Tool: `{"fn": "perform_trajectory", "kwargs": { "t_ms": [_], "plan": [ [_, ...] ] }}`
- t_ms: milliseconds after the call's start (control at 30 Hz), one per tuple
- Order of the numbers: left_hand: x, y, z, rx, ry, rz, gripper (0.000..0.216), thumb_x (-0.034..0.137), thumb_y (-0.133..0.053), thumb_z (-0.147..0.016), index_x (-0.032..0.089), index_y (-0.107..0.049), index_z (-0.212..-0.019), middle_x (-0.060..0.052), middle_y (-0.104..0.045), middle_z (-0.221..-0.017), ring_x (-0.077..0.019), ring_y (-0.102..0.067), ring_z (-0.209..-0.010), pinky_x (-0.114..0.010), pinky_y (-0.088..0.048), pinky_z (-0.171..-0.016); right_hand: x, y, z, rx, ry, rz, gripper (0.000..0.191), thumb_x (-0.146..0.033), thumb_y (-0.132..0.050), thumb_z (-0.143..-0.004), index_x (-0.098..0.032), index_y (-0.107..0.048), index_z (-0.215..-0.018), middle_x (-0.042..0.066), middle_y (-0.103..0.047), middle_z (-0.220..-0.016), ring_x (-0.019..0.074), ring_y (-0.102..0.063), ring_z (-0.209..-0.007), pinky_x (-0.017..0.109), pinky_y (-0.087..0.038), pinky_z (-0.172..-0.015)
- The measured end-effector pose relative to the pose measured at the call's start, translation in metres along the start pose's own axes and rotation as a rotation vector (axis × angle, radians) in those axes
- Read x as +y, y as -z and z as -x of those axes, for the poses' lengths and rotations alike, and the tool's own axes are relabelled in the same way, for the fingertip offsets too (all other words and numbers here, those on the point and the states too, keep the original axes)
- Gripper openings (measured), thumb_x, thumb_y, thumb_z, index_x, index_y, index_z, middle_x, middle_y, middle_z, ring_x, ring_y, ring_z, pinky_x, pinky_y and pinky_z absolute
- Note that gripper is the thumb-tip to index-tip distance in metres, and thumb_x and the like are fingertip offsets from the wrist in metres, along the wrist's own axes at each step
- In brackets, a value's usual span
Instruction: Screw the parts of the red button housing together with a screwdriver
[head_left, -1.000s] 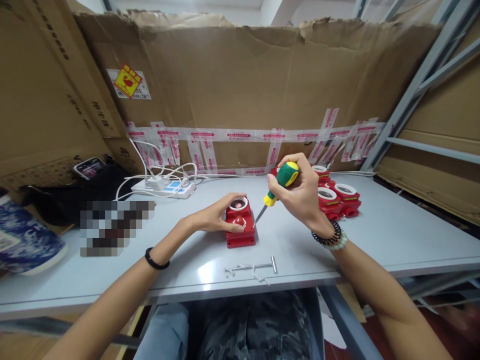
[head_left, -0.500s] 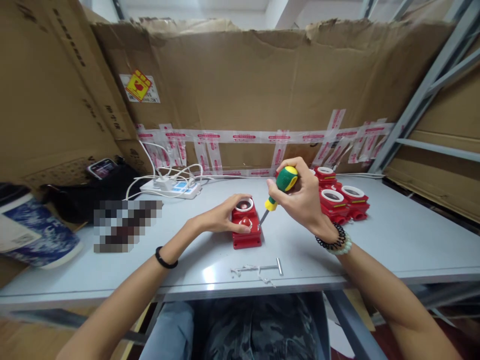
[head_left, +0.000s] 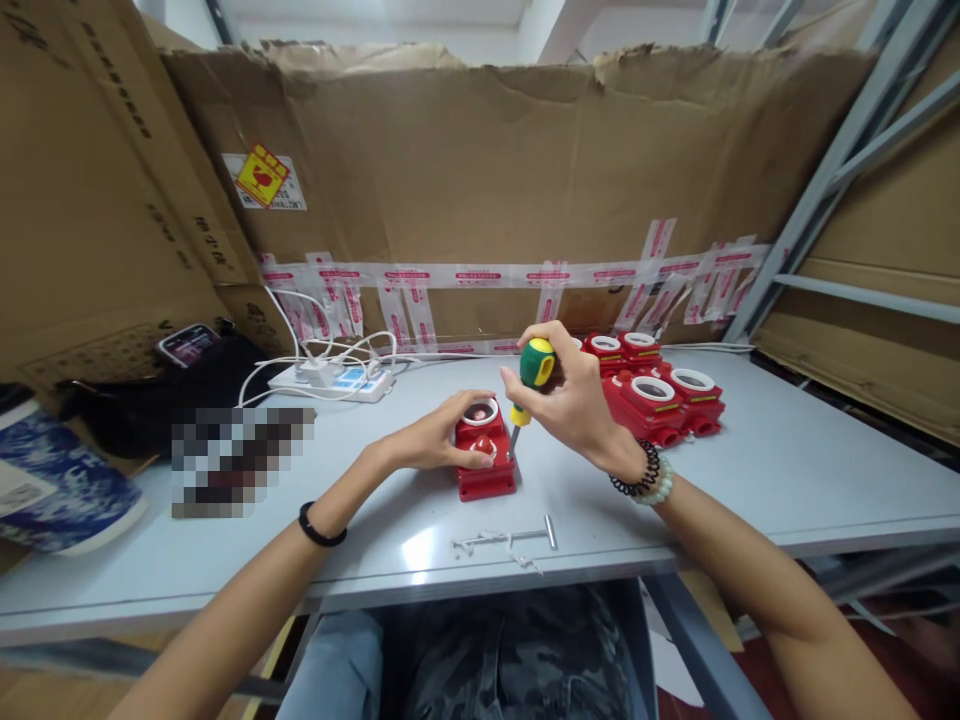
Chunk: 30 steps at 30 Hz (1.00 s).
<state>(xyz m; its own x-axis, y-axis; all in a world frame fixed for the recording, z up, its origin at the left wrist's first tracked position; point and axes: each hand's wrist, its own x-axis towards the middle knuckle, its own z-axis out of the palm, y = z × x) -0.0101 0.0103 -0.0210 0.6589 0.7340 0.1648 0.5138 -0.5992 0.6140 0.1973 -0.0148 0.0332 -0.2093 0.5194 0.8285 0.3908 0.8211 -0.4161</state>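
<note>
A red box-shaped device (head_left: pixel 487 472) with a white ring and a red button on top lies on the grey table (head_left: pixel 787 470). My left hand (head_left: pixel 439 435) is wrapped round its left side, thumb by the button. My right hand (head_left: pixel 574 400) grips a screwdriver (head_left: pixel 530 375) with a green and yellow handle, held nearly upright. Its tip meets the device's right edge.
Several more red devices (head_left: pixel 652 395) are grouped at the back right. A small metal T-shaped pin and white bits (head_left: pixel 510 538) lie near the front edge. A white power strip (head_left: pixel 337 380) with cables, a phone (head_left: pixel 186 343) and a black bag sit at the left. Cardboard walls surround the table.
My right hand has swung the screwdriver from a slant to nearly upright and moved it left, closer over the device. The left hand stays on the device.
</note>
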Motion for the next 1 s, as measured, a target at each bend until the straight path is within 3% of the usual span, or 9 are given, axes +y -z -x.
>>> {"fn": "perform_trajectory", "kwargs": {
  "t_ms": [100, 200, 333, 433, 567, 633, 767, 867, 1000],
  "plan": [
    [0.000, -0.001, 0.000, 0.011, -0.011, -0.022, 0.082, 0.048, -0.070, -0.074, 0.022, -0.028, -0.140, -0.013, -0.039, -0.140, -0.0322, -0.036, -0.131, -0.049, -0.031, -0.110, 0.001, -0.003, 0.001, -0.012, 0.033, 0.085, 0.033, -0.026, -0.062, -0.077, -0.023, -0.048, -0.107, -0.009, -0.042, -0.062, 0.0069, -0.039, -0.050, 0.021, -0.035, -0.048],
    [0.002, 0.000, 0.000, 0.016, -0.007, -0.027, 0.082, 0.048, -0.069, -0.074, 0.023, -0.028, -0.140, -0.013, -0.039, -0.140, -0.0324, -0.036, -0.131, -0.049, -0.032, -0.109, 0.001, -0.002, 0.001, -0.030, 0.042, 0.149, 0.030, -0.029, -0.057, -0.081, -0.024, -0.048, -0.109, -0.006, -0.049, -0.068, 0.0086, -0.044, -0.054, 0.023, -0.039, -0.053],
    [0.005, 0.000, 0.000, 0.005, 0.004, -0.012, 0.080, 0.046, -0.070, -0.074, 0.022, -0.030, -0.139, -0.013, -0.040, -0.141, -0.0317, -0.039, -0.129, -0.049, -0.033, -0.109, 0.001, 0.002, -0.002, -0.160, 0.042, -0.043, 0.033, -0.024, -0.043, -0.087, -0.025, -0.043, -0.120, 0.000, -0.058, -0.087, 0.0110, -0.054, -0.066, 0.026, -0.047, -0.061],
    [0.003, 0.000, 0.000, 0.003, 0.004, -0.011, 0.081, 0.047, -0.070, -0.074, 0.022, -0.030, -0.139, -0.013, -0.038, -0.142, -0.0312, -0.037, -0.131, -0.048, -0.031, -0.109, 0.003, 0.001, -0.002, -0.238, 0.026, -0.150, 0.039, -0.027, -0.044, -0.089, -0.024, -0.039, -0.128, -0.001, -0.058, -0.086, 0.0092, -0.054, -0.061, 0.023, -0.046, -0.056],
    [0.001, 0.000, 0.000, 0.013, -0.013, -0.010, 0.083, 0.048, -0.070, -0.074, 0.023, -0.028, -0.141, -0.012, -0.038, -0.142, -0.0327, -0.034, -0.133, -0.048, -0.029, -0.110, 0.005, -0.003, 0.000, -0.124, 0.072, 0.043, 0.042, -0.036, -0.058, -0.084, -0.022, -0.049, -0.122, -0.004, -0.055, -0.073, 0.0075, -0.046, -0.051, 0.023, -0.042, -0.052],
    [0.001, 0.000, 0.000, 0.011, -0.007, -0.009, 0.082, 0.047, -0.070, -0.074, 0.022, -0.028, -0.141, -0.012, -0.038, -0.142, -0.0331, -0.034, -0.133, -0.048, -0.030, -0.110, 0.004, -0.002, 0.001, -0.089, 0.097, 0.125, 0.042, -0.036, -0.058, -0.083, -0.022, -0.050, -0.122, -0.003, -0.056, -0.073, 0.0101, -0.049, -0.057, 0.025, -0.045, -0.056],
    [0.001, 0.000, 0.001, 0.006, 0.015, -0.013, 0.080, 0.046, -0.070, -0.074, 0.022, -0.030, -0.139, -0.013, -0.038, -0.142, -0.0315, -0.039, -0.129, -0.047, -0.033, -0.108, 0.000, 0.007, 0.000, -0.249, 0.065, -0.074, 0.043, -0.023, -0.042, -0.088, -0.025, -0.041, -0.131, 0.004, -0.061, -0.099, 0.0143, -0.059, -0.080, 0.031, -0.051, -0.071],
    [0.000, 0.000, 0.001, 0.007, 0.001, -0.022, 0.080, 0.048, -0.069, -0.075, 0.023, -0.028, -0.140, -0.012, -0.038, -0.141, -0.0310, -0.038, -0.130, -0.047, -0.033, -0.108, -0.002, 0.010, -0.003, -0.361, 0.025, -0.218, 0.046, -0.022, -0.043, -0.089, -0.026, -0.037, -0.134, 0.003, -0.062, -0.102, 0.0110, -0.060, -0.072, 0.028, -0.053, -0.067],
    [0.000, 0.000, 0.000, 0.013, -0.020, -0.030, 0.082, 0.049, -0.069, -0.075, 0.024, -0.027, -0.141, -0.012, -0.041, -0.139, -0.0323, -0.039, -0.128, -0.047, -0.034, -0.107, 0.000, 0.005, -0.002, -0.196, 0.066, -0.017, 0.039, -0.030, -0.060, -0.082, -0.023, -0.051, -0.119, 0.000, -0.063, -0.086, 0.0092, -0.053, -0.060, 0.024, -0.047, -0.058]
  ]
}}
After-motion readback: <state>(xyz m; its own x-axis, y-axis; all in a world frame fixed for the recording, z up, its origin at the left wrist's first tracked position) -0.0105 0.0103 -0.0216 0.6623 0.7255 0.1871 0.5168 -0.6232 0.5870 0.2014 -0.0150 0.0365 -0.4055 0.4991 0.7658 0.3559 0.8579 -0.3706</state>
